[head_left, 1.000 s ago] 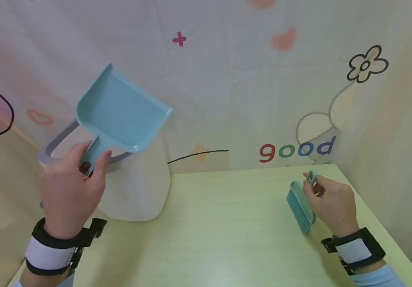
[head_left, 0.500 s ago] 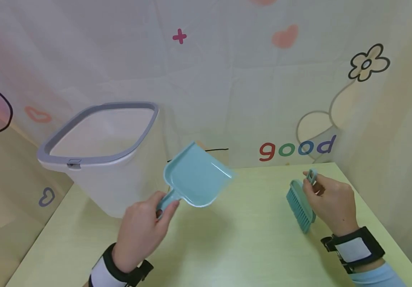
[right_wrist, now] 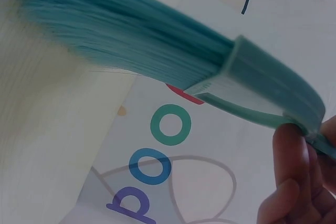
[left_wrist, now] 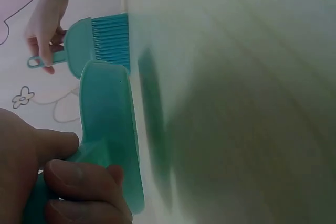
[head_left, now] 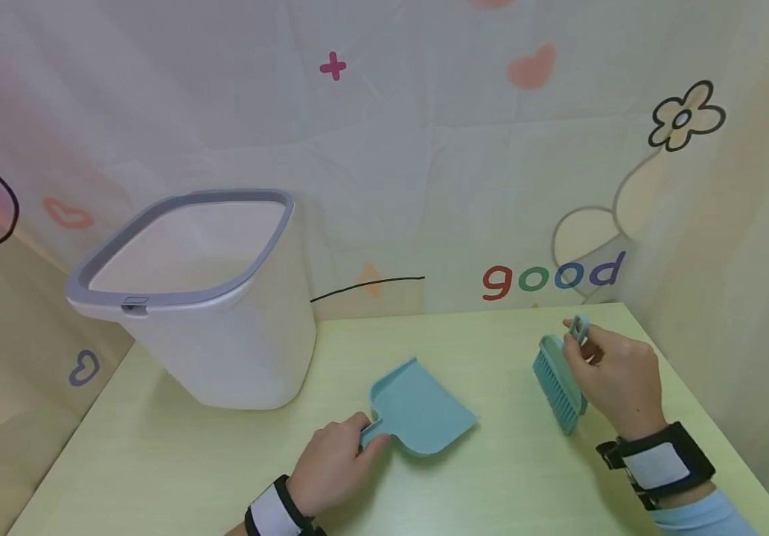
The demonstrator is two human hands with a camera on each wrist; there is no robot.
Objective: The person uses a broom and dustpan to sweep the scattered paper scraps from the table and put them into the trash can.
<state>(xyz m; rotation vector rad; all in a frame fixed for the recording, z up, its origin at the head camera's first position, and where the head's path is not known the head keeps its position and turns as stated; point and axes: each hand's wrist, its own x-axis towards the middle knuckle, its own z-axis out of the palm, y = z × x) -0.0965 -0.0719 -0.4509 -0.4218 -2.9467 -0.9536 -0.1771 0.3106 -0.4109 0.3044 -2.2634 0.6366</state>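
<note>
My left hand [head_left: 336,463] grips the handle of a light blue dustpan [head_left: 420,409], held low over the table with its wide edge toward the right. In the left wrist view, a shadow lies beside the dustpan [left_wrist: 107,103], and a narrow gap seems to separate it from the tabletop. At the right, my right hand [head_left: 618,380] pinches the handle of a matching small brush [head_left: 558,383], its bristles pointing down and left. The bristles of the brush [right_wrist: 131,30] fill the upper part of the right wrist view; whether they touch the table is unclear.
A white bin [head_left: 243,350] with a grey rim stands at the back left of the pale yellow-green table [head_left: 176,461]. Behind the table hangs a printed cloth [head_left: 384,171], with another cloth side along the right edge.
My left hand has brought the dustpan from in front of the bin down and to the right, close to the tabletop. The right hand and brush have stayed nearly still.
</note>
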